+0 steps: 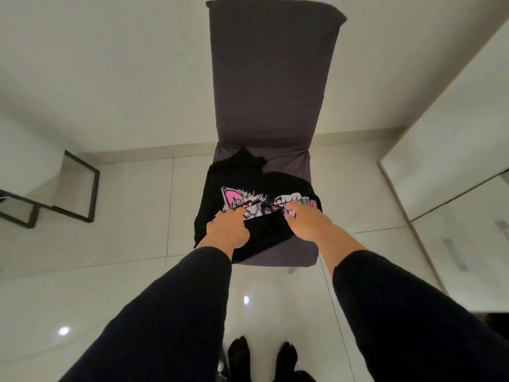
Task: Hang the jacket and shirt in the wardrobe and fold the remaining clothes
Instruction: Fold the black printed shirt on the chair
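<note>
Black printed t-shirt [248,194] on chair [275,78], pinched by 2 hands [228,230], print wording unreadable.

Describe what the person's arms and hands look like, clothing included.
Both arms wear long, close-fitting dark navy-black sleeves that end at the wrists. The left hand and right hand are bare, with no gloves. No rings, watch or bracelets are visible.
</note>
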{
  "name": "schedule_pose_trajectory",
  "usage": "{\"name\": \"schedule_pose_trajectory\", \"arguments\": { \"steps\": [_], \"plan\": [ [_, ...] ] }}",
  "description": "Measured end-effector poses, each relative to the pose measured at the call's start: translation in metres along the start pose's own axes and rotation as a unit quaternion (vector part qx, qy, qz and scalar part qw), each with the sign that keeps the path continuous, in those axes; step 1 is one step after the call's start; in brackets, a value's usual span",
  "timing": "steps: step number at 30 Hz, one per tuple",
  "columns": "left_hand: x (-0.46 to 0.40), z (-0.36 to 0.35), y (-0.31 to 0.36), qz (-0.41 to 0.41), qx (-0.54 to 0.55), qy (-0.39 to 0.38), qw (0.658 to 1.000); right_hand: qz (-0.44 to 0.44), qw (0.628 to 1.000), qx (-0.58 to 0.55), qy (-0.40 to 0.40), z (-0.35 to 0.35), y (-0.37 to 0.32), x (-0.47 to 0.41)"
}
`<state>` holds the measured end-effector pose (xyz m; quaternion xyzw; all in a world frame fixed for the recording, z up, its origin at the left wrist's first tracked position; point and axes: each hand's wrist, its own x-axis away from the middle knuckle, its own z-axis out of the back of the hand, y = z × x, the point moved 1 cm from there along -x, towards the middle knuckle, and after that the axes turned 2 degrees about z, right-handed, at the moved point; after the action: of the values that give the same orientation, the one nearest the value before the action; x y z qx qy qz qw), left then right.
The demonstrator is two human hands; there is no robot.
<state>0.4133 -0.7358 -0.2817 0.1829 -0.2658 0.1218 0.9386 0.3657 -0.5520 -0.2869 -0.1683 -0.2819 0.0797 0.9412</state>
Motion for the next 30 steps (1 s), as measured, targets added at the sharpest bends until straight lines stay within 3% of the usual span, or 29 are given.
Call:
{"name": "schedule_pose_trajectory", "arguments": {
  "steps": [7, 11, 19, 23, 27, 30],
  "plan": [
    [-0.054, -0.075, -0.059, 0.044, 0.056, -0.065, 0.995, 0.028, 0.994, 0.067, -0.082, -0.078, 0.006, -0.064],
    [-0.086, -0.124, -0.073, 0.061, 0.063, -0.05, 0.995, 0.024, 0.987, 0.121, -0.098, -0.119, 0.02, -0.101],
    [-0.125, -0.165, -0.075, 0.088, 0.012, 0.077, 0.993, 0.095, 0.966, 0.221, 0.09, -0.154, 0.038, -0.134],
    [-0.12, -0.147, -0.071, 0.074, 0.032, 0.125, 0.989, 0.126, 0.976, 0.13, 0.12, -0.137, 0.028, -0.127],
    [-0.099, -0.096, -0.053, 0.042, 0.091, 0.185, 0.978, 0.07, 0.989, -0.069, 0.108, -0.098, 0.003, -0.111],
    [-0.081, -0.053, -0.04, 0.002, 0.125, 0.189, 0.974, 0.068, 0.984, -0.115, 0.119, -0.056, -0.018, -0.095]
  ]
}}
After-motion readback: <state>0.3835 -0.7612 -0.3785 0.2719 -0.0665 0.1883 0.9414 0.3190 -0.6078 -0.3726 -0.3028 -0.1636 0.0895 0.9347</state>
